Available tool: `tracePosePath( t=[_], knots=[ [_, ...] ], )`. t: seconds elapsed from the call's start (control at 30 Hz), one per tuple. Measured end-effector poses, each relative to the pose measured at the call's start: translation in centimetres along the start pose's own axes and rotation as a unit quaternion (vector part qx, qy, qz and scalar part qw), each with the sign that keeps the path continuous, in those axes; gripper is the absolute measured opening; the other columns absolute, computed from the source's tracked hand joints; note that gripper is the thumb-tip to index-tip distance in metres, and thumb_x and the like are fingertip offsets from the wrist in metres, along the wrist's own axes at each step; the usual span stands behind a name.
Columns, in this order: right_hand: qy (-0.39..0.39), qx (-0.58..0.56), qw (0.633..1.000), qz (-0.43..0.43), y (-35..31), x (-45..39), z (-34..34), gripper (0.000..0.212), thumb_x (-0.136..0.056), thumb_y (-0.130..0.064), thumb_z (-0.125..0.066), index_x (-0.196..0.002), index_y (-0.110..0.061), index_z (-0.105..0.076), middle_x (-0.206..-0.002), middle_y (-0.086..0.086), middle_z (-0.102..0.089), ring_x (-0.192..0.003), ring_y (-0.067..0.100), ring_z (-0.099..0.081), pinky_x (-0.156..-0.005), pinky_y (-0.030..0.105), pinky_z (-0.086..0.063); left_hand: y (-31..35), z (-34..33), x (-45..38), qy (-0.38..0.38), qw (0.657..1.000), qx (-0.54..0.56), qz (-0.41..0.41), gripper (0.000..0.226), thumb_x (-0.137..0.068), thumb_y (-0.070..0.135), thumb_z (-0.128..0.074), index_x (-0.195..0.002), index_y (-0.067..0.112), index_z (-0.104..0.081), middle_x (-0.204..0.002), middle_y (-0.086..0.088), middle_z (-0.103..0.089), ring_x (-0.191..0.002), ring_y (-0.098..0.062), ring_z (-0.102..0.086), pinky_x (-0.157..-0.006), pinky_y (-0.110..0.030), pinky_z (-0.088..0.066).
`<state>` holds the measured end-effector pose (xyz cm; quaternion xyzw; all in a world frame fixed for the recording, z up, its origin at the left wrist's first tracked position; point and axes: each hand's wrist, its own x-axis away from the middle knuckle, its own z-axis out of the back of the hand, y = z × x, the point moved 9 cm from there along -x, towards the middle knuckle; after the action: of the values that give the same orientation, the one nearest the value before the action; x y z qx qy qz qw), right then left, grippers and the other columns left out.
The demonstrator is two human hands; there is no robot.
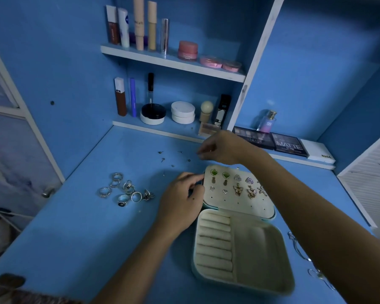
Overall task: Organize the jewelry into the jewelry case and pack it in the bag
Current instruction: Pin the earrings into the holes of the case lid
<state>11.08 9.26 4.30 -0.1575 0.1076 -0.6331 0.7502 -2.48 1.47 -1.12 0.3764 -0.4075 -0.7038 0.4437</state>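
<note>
Two bare hands are at work over a blue desk (97,227), either side of an open, pale cream jewelry case with a teal shell (239,249). The case lies flat on the desk at the near right, its lid panel (239,202) folded back on the far side. That panel carries rows of earrings (237,183): a green pair, a silver fan-shaped pair, small hearts and gold butterfly drops. The near half shows ridged ring rolls on its left and a plain compartment on its right.

The left hand (182,200) rests at the left edge of the lid panel, its fingers curled against that edge as though gripping it. The right hand (219,148) hovers beyond the far side of the case, fingertips pinched together; whether something tiny sits between them I cannot tell.

A loose cluster of silver rings (125,189) lies on the desk to the left, well apart from the case. Several small studs or backs (162,160) are scattered farther away. A thin silver chain (303,255) trails along the right, beside the right forearm. Cosmetics fill the white-edged shelves (173,62) at the far wall.
</note>
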Motion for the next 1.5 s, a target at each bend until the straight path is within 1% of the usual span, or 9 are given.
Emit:
tracePosePath(
  t=[0.13, 0.4, 0.6, 0.8, 1.0, 1.07, 1.2, 1.33, 1.5],
  knots=[
    [-0.065, 0.022, 0.998, -0.010, 0.1, -1.7, -1.9, 0.026, -0.086, -0.031, -0.077, -0.111, -0.026, -0.076, -0.105, -0.004, -0.073, -0.098, 0.009, -0.065, -0.092, 0.024, -0.051, 0.0, 0.1, -0.1, 0.001, 1.000, 0.003, -0.001, 0.048, -0.080, 0.029, -0.037, -0.114, 0.027, -0.071, -0.112, 0.014, -0.063, -0.099, -0.004, -0.060, -0.090, -0.034, -0.050],
    [-0.072, 0.016, 0.997, 0.009, -0.4, -2.8, -2.2, 0.026, -0.084, -0.035, -0.078, -0.110, -0.030, -0.077, -0.104, -0.004, -0.072, -0.093, 0.006, -0.062, -0.086, 0.024, -0.050, 0.0, -0.1, -0.2, -0.004, 1.000, 0.005, 0.004, 0.050, -0.078, 0.033, -0.038, -0.116, 0.026, -0.071, -0.111, 0.016, -0.063, -0.098, -0.001, -0.059, -0.089, -0.033, -0.051],
    [-0.064, 0.002, 0.998, 0.019, -0.4, -2.8, -2.4, 0.019, -0.086, -0.030, -0.077, -0.105, -0.028, -0.079, -0.100, -0.008, -0.074, -0.083, 0.000, -0.059, -0.074, 0.013, -0.045, 0.1, -0.1, -0.2, -0.008, 1.000, 0.012, 0.006, 0.050, -0.078, 0.034, -0.039, -0.116, 0.027, -0.070, -0.112, 0.018, -0.062, -0.099, 0.004, -0.058, -0.089, -0.030, -0.051],
    [-0.071, 0.008, 0.997, 0.015, -0.5, -3.1, -2.7, 0.019, -0.085, -0.035, -0.078, -0.104, -0.034, -0.078, -0.101, -0.011, -0.074, -0.096, 0.005, -0.063, -0.089, 0.028, -0.053, 0.2, 0.0, -0.1, -0.006, 1.000, 0.011, 0.000, 0.048, -0.078, 0.033, -0.040, -0.115, 0.026, -0.071, -0.110, 0.017, -0.063, -0.098, 0.002, -0.058, -0.087, -0.028, -0.051],
    [-0.079, 0.038, 0.996, 0.026, -1.3, -3.1, -2.8, 0.016, -0.088, -0.032, -0.074, -0.103, -0.029, -0.079, -0.102, -0.012, -0.074, -0.097, 0.006, -0.064, -0.091, 0.032, -0.053, 0.3, 0.0, -0.1, -0.006, 1.000, 0.002, -0.001, 0.048, -0.078, 0.032, -0.041, -0.115, 0.027, -0.071, -0.109, 0.016, -0.063, -0.094, 0.000, -0.058, -0.084, -0.030, -0.052],
    [-0.067, 0.031, 0.997, 0.031, -1.4, -2.9, -2.4, 0.015, -0.088, -0.029, -0.074, -0.101, -0.025, -0.080, -0.099, -0.010, -0.075, -0.093, 0.005, -0.064, -0.088, 0.028, -0.053, 0.2, 0.0, -0.1, -0.004, 1.000, 0.000, -0.001, 0.047, -0.078, 0.033, -0.041, -0.113, 0.027, -0.071, -0.107, 0.015, -0.063, -0.092, -0.002, -0.059, -0.083, -0.033, -0.052],
    [-0.007, -0.014, 0.999, 0.028, -0.7, -1.7, -0.5, 0.010, -0.087, -0.018, -0.075, -0.095, -0.015, -0.079, -0.089, -0.007, -0.074, -0.073, -0.007, -0.059, -0.068, 0.003, -0.044, 0.3, 0.2, -0.1, 0.004, 1.000, -0.001, -0.001, 0.047, -0.077, 0.032, -0.041, -0.111, 0.027, -0.072, -0.104, 0.014, -0.064, -0.089, -0.004, -0.059, -0.082, -0.030, -0.051],
    [0.061, -0.078, 0.995, -0.010, 1.3, 0.4, 1.9, 0.006, -0.084, -0.016, -0.077, -0.089, -0.016, -0.080, -0.078, -0.015, -0.070, -0.069, -0.004, -0.064, -0.067, 0.011, -0.050, 0.3, 0.2, 0.0, 0.007, 1.000, 0.003, -0.002, 0.046, -0.077, 0.031, -0.041, -0.110, 0.025, -0.073, -0.103, 0.012, -0.064, -0.089, -0.006, -0.060, -0.082, -0.030, -0.050],
    [0.127, -0.171, 0.976, -0.049, 3.8, 4.9, 4.5, 0.006, -0.085, -0.015, -0.077, -0.088, -0.020, -0.078, -0.076, -0.015, -0.071, -0.064, -0.009, -0.062, -0.063, 0.007, -0.046, 0.3, 0.3, 0.0, 0.012, 1.000, 0.004, -0.005, 0.045, -0.077, 0.028, -0.043, -0.110, 0.026, -0.073, -0.102, 0.012, -0.065, -0.089, -0.007, -0.060, -0.081, -0.030, -0.051]
  ],
)
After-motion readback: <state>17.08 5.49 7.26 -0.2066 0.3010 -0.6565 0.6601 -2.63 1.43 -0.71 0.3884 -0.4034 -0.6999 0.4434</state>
